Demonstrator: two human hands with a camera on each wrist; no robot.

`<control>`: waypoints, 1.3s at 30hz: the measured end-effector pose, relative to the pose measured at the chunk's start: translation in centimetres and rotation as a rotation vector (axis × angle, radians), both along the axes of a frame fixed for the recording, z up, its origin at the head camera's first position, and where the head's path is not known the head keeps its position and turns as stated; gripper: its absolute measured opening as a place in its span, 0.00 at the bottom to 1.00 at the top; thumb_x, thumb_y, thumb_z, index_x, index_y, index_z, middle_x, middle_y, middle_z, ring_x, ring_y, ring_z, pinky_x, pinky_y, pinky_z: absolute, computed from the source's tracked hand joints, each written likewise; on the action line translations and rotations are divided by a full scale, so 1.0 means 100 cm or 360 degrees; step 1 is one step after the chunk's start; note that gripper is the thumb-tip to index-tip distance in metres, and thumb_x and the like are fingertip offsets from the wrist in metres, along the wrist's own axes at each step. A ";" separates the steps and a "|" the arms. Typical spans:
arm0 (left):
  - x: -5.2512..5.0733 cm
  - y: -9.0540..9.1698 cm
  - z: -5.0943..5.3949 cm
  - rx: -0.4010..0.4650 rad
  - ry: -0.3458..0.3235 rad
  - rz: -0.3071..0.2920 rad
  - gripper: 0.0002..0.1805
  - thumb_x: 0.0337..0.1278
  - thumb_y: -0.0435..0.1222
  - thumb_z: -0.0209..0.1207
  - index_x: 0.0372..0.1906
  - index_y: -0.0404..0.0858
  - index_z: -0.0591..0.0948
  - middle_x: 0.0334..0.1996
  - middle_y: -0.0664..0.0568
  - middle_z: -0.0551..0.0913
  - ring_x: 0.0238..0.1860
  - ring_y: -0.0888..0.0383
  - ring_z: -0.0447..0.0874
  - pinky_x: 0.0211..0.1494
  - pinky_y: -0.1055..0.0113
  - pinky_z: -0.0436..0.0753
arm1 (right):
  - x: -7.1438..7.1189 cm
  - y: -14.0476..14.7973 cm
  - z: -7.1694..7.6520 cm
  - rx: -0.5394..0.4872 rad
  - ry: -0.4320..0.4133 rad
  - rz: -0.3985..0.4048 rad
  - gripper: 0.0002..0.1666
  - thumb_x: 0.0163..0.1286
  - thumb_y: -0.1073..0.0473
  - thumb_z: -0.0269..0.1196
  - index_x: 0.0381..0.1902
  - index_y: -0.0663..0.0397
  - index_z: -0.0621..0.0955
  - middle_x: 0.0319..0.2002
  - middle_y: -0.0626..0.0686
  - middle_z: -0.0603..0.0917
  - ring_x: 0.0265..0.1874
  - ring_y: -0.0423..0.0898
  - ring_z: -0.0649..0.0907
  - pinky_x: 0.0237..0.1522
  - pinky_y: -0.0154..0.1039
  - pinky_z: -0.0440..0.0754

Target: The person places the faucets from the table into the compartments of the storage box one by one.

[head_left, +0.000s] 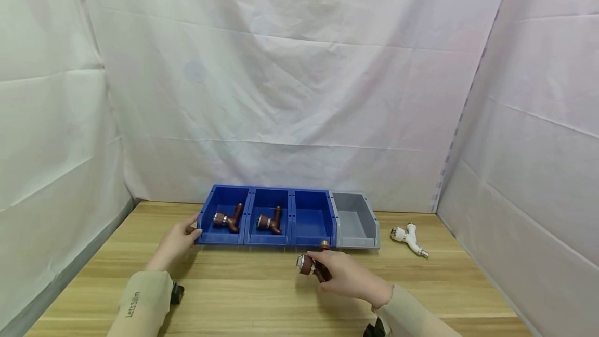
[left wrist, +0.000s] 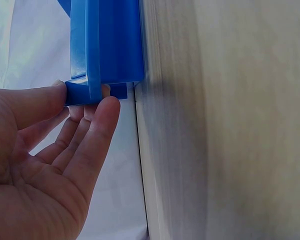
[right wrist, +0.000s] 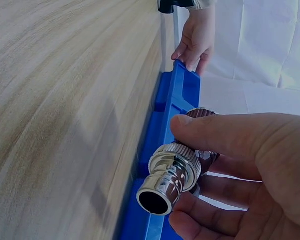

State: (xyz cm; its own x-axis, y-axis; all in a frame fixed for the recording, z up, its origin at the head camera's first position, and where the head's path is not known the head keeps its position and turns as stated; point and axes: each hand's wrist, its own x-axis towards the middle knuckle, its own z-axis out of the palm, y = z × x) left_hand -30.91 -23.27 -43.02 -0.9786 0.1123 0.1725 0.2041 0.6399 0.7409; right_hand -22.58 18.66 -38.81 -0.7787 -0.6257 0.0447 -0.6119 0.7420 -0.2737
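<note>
A row of joined bins holds three blue bins (head_left: 314,239) and one grey bin (head_left: 357,242) at its right end. My left hand (head_left: 175,243) pinches the front left corner of the leftmost blue bin (left wrist: 92,90) between thumb and fingers. In front of the third blue bin, my right hand (head_left: 348,277) grips a brown tap (head_left: 307,264) above the table. Its silver hose end (right wrist: 162,187) points toward the right wrist camera. One brown tap (head_left: 232,221) lies in the leftmost bin and another brown tap (head_left: 271,223) in the second.
A white tap (head_left: 411,238) with silver ends lies on the wooden table (head_left: 243,295), right of the grey bin. White cloth (head_left: 299,77) hangs behind the bins and along both sides.
</note>
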 end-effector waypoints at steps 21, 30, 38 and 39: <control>-0.001 -0.001 -0.001 -0.0015 -0.0004 0.0017 0.30 0.68 0.31 0.54 0.71 0.26 0.60 0.37 0.37 0.82 0.27 0.52 0.79 0.28 0.61 0.76 | -0.004 0.003 0.004 -0.0014 0.0022 0.0006 0.43 0.54 0.60 0.74 0.67 0.58 0.71 0.55 0.55 0.80 0.50 0.47 0.81 0.46 0.41 0.79; 0.001 0.000 0.001 -0.0014 -0.0023 0.0019 0.30 0.68 0.31 0.54 0.70 0.25 0.60 0.38 0.36 0.82 0.28 0.51 0.80 0.30 0.61 0.76 | -0.006 0.002 0.006 -0.0026 0.0023 0.0010 0.43 0.54 0.60 0.74 0.68 0.59 0.71 0.54 0.56 0.81 0.47 0.47 0.81 0.45 0.40 0.80; 0.000 -0.001 0.000 -0.0003 -0.0032 0.0019 0.30 0.68 0.32 0.54 0.71 0.25 0.60 0.40 0.34 0.82 0.30 0.52 0.80 0.30 0.61 0.76 | -0.007 0.001 0.009 -0.0013 0.0001 -0.0021 0.44 0.54 0.57 0.75 0.68 0.59 0.71 0.56 0.57 0.80 0.52 0.51 0.80 0.49 0.44 0.79; 0.000 -0.001 0.000 -0.0003 -0.0032 0.0018 0.30 0.69 0.32 0.53 0.71 0.25 0.60 0.40 0.34 0.82 0.30 0.52 0.80 0.30 0.61 0.76 | -0.007 0.001 0.010 -0.0014 -0.0006 -0.0025 0.44 0.54 0.57 0.75 0.68 0.59 0.70 0.56 0.57 0.79 0.53 0.51 0.80 0.49 0.45 0.79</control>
State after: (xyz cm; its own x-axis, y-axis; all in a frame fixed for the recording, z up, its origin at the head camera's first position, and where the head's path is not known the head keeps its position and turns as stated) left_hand -30.93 -23.39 -43.01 -0.9830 0.1017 0.1526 0.1820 0.6435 0.7435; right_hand -23.27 18.79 -37.84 -0.7887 -0.6131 0.0468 -0.5991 0.7491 -0.2826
